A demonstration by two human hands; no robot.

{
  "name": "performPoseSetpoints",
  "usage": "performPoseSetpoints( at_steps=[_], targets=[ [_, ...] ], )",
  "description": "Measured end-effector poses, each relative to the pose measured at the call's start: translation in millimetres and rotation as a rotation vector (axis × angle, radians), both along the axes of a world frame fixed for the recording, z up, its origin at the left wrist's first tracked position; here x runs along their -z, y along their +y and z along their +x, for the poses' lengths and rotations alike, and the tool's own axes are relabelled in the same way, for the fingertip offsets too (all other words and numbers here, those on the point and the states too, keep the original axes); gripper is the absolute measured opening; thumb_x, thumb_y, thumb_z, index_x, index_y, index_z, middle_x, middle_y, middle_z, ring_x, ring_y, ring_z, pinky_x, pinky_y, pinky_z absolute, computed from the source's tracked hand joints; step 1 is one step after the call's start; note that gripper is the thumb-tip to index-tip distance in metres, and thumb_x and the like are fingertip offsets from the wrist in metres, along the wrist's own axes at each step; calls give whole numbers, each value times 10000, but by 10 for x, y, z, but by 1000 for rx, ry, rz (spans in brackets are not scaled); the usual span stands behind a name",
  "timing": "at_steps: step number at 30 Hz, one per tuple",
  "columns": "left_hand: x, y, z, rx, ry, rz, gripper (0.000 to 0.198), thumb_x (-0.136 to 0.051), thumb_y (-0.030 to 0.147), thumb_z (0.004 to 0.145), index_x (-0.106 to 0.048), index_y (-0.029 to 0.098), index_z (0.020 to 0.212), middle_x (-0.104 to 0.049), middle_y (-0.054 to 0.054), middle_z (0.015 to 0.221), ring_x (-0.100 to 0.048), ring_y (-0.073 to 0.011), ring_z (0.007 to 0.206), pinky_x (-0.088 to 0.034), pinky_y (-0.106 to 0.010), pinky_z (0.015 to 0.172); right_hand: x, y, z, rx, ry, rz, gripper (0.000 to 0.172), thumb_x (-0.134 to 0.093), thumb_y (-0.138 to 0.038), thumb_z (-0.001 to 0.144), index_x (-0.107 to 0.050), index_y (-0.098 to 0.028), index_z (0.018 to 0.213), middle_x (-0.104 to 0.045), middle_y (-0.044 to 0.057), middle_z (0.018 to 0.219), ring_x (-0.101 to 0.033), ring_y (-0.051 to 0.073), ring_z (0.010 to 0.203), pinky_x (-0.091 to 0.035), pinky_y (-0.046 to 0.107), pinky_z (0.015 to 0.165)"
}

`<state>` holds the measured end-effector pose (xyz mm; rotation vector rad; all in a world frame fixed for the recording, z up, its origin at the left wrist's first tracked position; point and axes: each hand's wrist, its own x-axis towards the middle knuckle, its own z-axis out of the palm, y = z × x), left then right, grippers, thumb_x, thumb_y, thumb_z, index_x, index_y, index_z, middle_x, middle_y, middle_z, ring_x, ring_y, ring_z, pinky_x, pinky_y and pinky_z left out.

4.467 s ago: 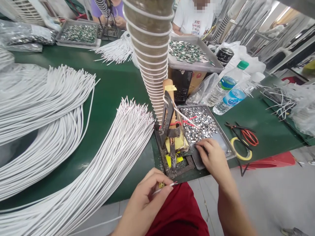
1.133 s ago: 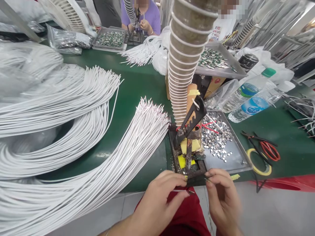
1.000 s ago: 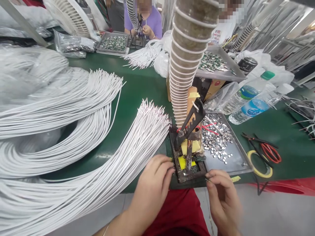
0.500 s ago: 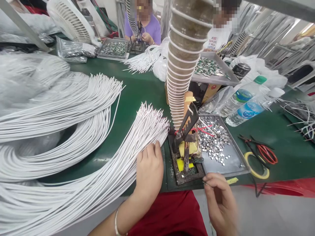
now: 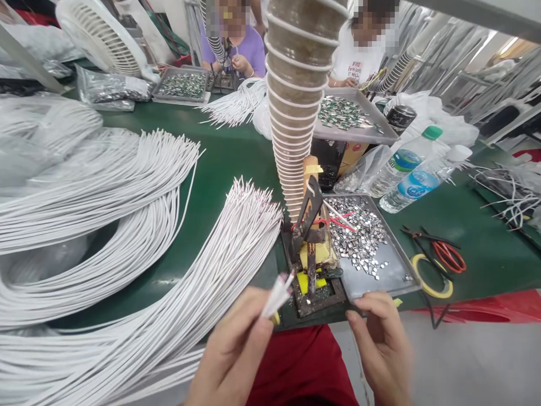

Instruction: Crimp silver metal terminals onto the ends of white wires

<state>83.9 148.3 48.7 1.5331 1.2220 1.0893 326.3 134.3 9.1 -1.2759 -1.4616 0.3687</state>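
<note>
My left hand (image 5: 234, 349) is closed round a small bunch of white cables (image 5: 276, 297), their stripped, reddish-tipped ends pointing up between thumb and fingers. Behind and left of it lies a thick bundle of white cables (image 5: 220, 254) on the green table. My right hand (image 5: 382, 341) is at the table's front edge with thumb and forefinger close together; whatever is between them is too small to make out. Between the hands stands a dark metal fixture (image 5: 310, 220) with a wooden-handled tool and yellow pieces on its base.
A ribbed extraction hose (image 5: 293, 107) hangs over the fixture. Right of it are a tray (image 5: 359, 285) of small metallic pieces, red-handled pliers (image 5: 448, 254), a tape roll (image 5: 426, 282) and water bottles (image 5: 408, 189). More cable bundles (image 5: 127, 186) lie left. Two people sit opposite.
My left hand has moved from the thick bundle toward me and now holds a few cables with their ends raised. My right hand stays near the tray's front corner. The view has shifted slightly.
</note>
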Motion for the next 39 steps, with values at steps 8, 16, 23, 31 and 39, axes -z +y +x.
performPoseSetpoints(
  at_steps=[8, 16, 23, 31, 39],
  targets=[
    [70, -165, 209, 316, -124, -352, 240, -579, 270, 1066, -797, 260, 1165, -780, -35, 1002, -721, -206, 933, -547, -253, 905, -250, -22, -106, -365, 26, -158, 154, -623, -255, 1055, -748, -286, 1139, -641, 6, 875, -642, 142, 767, -567, 220, 658],
    [211, -207, 241, 296, -25, -375, 211, -579, 327, 1073, -757, 227, 1021, -762, -14, 930, -679, -192, 862, -529, -232, 824, -276, -68, -63, -361, 17, -229, 114, -646, -186, 1005, -713, -276, 1027, -624, -9, 873, -628, 132, 775, -543, 215, 674],
    [203, -176, 268, 328, -95, -300, 186, -581, 292, 1076, -726, 225, 981, -717, -11, 910, -660, -175, 826, -521, -232, 806, -232, -26, -61, -422, -68, -176, 126, -675, -134, 946, -661, -256, 917, -614, -36, 806, -586, 117, 713, -497, 225, 644],
    [208, -171, 277, 351, -195, -395, 200, -640, 337, 1060, -735, 218, 930, -693, -19, 883, -644, -185, 814, -519, -256, 810, -267, -12, -110, -488, -121, -85, 158, -647, -128, 977, -712, -257, 1042, -709, 1, 864, -645, 145, 754, -558, 282, 699],
    [209, -140, 310, 149, -318, -422, 205, -692, 361, 1029, -723, 223, 881, -603, 2, 863, -552, -172, 792, -471, -226, 789, -26, 650, 505, 61, -512, -149, 222, -548, -244, 1057, -762, -250, 1113, -798, 89, 1154, -752, 254, 1092, -607, 431, 980]
  ],
)
